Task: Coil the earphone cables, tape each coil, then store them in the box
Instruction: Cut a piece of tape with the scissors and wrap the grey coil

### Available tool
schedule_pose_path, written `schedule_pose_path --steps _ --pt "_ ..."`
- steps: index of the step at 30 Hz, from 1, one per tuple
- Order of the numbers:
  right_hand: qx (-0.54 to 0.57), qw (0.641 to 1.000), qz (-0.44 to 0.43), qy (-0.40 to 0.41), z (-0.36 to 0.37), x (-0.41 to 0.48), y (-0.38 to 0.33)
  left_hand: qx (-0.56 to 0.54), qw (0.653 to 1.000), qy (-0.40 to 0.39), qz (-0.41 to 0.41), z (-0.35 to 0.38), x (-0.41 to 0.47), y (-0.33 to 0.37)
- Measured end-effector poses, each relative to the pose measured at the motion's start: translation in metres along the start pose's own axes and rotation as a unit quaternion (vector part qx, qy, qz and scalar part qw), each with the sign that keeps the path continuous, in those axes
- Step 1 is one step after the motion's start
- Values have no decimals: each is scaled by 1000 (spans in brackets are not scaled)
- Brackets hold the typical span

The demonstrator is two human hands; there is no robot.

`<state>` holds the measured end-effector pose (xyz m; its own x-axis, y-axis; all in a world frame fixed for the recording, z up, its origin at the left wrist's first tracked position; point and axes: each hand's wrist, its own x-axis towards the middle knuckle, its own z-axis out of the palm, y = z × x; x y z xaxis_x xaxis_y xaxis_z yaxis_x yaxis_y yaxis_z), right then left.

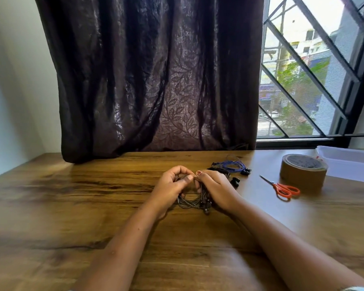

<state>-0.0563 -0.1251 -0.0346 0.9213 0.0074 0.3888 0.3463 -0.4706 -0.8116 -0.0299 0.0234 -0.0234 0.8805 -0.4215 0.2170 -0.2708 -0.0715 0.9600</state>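
A grey earphone cable coil (190, 202) sits at the middle of the wooden table (72, 206), held between both hands. My left hand (172, 186) grips its left side and my right hand (215, 189) grips its right side; the thumbs and forefingers pinch together at the top of the coil. Its earbuds hang at the lower right of the loop. A blue earphone cable (233, 165) lies loosely bundled behind my right hand, with a black cable (234, 181) beside it. A roll of brown tape (304, 172) stands to the right. The clear plastic box (349, 162) is at the far right.
Orange-handled scissors (282, 189) lie between my right hand and the tape roll. A dark curtain (151, 80) hangs down to the table's back edge, and a barred window (313, 70) is at the right.
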Motion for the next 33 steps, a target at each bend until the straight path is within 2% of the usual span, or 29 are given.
schedule_pose_path --steps 8,12,15,21,24,27,30,33 --pt "71 995 67 -1 5 1 0 22 999 43 -21 4 3 -4" --pt "95 994 53 4 4 2 4 13 997 67 -40 3 5 -6" --pt "142 988 57 -21 3 4 10 -7 995 82 -58 3 7 -7" --pt "159 985 62 -22 2 5 12 -143 974 128 -119 2 7 -4" --pt "164 984 67 -14 2 5 11 -168 968 134 -131 2 6 0" --pt "164 984 71 9 3 6 13 -157 972 105 -142 1 5 2" --pt "165 983 74 28 3 6 14 -86 986 77 -121 1 5 0" --pt "138 987 69 34 4 5 13 -36 986 118 -115 0 7 -6"
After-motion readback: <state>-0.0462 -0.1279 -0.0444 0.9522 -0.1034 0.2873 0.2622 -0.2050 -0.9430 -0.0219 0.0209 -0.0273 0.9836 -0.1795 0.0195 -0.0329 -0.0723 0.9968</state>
